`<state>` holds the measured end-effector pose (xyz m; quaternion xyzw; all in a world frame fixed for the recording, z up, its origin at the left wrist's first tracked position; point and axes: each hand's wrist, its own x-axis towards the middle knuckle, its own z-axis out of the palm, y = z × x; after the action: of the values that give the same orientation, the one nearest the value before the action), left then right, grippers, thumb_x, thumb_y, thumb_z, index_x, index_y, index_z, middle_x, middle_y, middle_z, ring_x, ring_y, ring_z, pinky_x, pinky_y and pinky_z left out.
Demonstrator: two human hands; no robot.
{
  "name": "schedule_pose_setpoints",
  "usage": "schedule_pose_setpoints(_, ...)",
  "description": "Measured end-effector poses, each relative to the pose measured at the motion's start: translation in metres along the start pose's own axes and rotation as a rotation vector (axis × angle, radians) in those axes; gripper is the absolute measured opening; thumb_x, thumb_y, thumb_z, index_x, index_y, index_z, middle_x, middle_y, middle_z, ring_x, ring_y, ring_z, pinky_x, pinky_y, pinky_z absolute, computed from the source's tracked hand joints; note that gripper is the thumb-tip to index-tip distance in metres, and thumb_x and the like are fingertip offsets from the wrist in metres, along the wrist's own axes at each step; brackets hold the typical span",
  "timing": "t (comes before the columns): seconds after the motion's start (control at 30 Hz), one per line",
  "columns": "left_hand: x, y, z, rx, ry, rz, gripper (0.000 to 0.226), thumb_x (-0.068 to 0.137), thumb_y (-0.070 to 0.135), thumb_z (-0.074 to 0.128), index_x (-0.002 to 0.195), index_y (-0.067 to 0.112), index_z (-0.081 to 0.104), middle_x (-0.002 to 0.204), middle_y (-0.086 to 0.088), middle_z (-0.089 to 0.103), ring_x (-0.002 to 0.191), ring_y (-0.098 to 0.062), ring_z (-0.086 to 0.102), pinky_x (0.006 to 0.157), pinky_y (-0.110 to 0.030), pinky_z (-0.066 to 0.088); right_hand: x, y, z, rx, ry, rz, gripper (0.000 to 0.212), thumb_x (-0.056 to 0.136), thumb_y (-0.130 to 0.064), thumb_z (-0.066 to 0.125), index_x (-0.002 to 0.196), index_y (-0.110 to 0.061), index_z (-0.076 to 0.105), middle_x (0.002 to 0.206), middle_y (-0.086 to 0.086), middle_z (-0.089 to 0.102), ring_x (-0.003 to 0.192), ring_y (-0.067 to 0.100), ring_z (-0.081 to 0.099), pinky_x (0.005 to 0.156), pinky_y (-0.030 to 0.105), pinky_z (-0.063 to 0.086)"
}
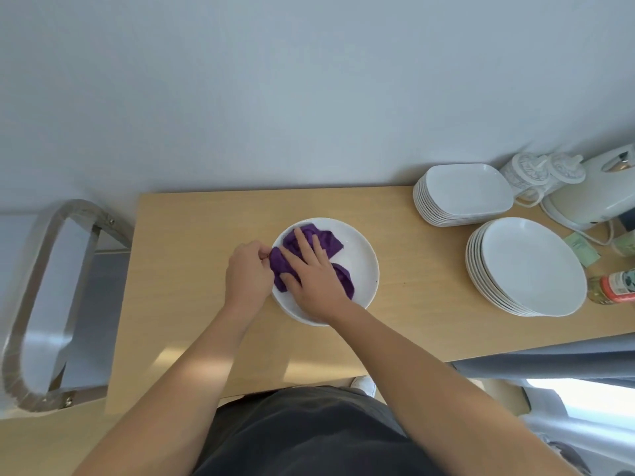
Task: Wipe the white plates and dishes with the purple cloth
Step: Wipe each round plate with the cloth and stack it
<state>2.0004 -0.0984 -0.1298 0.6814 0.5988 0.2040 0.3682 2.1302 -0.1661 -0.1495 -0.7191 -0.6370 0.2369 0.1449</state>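
A round white plate (360,266) lies in the middle of the wooden table (189,242). The crumpled purple cloth (330,243) lies on the plate's left half. My right hand (311,269) rests flat on the cloth with fingers straight and spread, pressing it onto the plate. My left hand (248,271) is curled at the plate's left rim and pinches that rim; the cloth's edge sits right beside its fingers.
A stack of several round white plates (529,269) and a stack of several squarish white dishes (464,194) stand at the right. Behind them are white lidded jars (539,173), a white kettle (591,197) and a small bottle (615,286). A metal-framed chair (51,297) stands at the left.
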Motion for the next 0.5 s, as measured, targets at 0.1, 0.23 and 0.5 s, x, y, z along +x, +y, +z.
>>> schedule_pose_setpoints(0.1, 0.000, -0.002, 0.001, -0.001, 0.012, -0.020, 0.023, 0.089, 0.002, 0.053, 0.100, 0.011, 0.070, 0.102, -0.006, 0.068, 0.092, -0.025, 0.065, 0.080, -0.035, 0.051, -0.018, -0.007, -0.002, 0.076, 0.060, -0.053, 0.048, 0.093, -0.031, 0.044, 0.136, -0.017, 0.061, 0.159, 0.004, 0.037, 0.152, 0.024, 0.019, 0.126, 0.040, 0.013)
schedule_pose_setpoints(0.23, 0.002, -0.002, 0.005, 0.011, 0.025, -0.039, 0.022, 0.090, 0.001, 0.054, 0.104, 0.008, 0.069, 0.104, -0.007, 0.067, 0.092, -0.027, 0.063, 0.078, -0.033, 0.049, -0.055, -0.008, -0.010, 0.197, 0.013, -0.082, 0.040, 0.086, -0.032, 0.054, 0.120, -0.017, 0.069, 0.147, -0.008, 0.051, 0.146, 0.015, 0.031, 0.122, 0.030, 0.022)
schedule_pose_setpoints(0.5, -0.001, 0.002, 0.006, 0.055, 0.018, -0.023, 0.022, 0.089, 0.002, 0.051, 0.104, 0.009, 0.066, 0.106, -0.007, 0.063, 0.089, -0.027, 0.061, 0.073, -0.034, 0.047, -0.030, 0.016, -0.011, -0.032, 0.054, -0.058, 0.040, 0.086, -0.012, 0.064, 0.125, -0.013, 0.068, 0.154, 0.010, 0.044, 0.145, 0.044, 0.031, 0.118, 0.055, 0.027)
